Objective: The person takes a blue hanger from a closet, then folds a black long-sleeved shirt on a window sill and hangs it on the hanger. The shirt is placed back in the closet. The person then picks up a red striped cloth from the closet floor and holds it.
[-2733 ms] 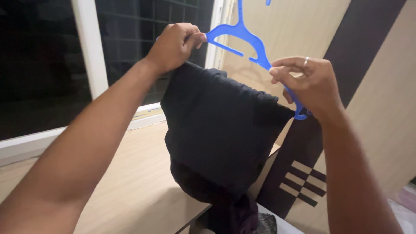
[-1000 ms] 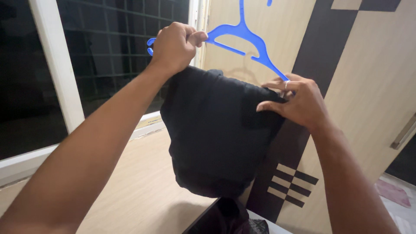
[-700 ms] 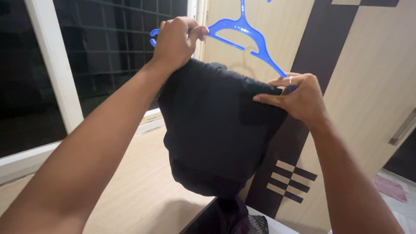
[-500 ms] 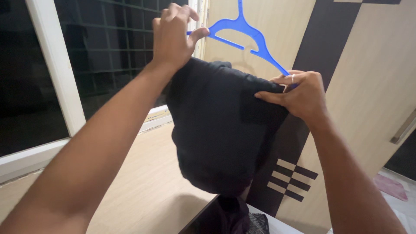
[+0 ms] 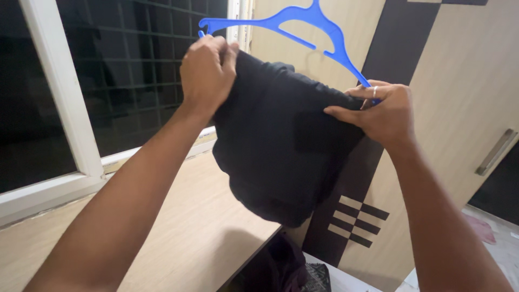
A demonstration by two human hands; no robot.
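Note:
A black garment hangs folded over a blue plastic hanger that I hold up in front of a wardrobe. My left hand grips the garment's upper left edge just under the hanger's left arm. At the hanger's right end, my right hand, with a ring on one finger, pinches the cloth's upper right corner. The hanger's hook is cut off by the top of the picture.
A light wooden tabletop lies below the garment. A dark window with a white frame and a grille is at the left. A beige and dark brown wardrobe door with a handle stands behind. More dark cloth lies beneath the table's edge.
My left hand has dropped from the hanger's left arm onto the garment's upper left edge. The hanger has risen and tilted, and the garment has been pulled up.

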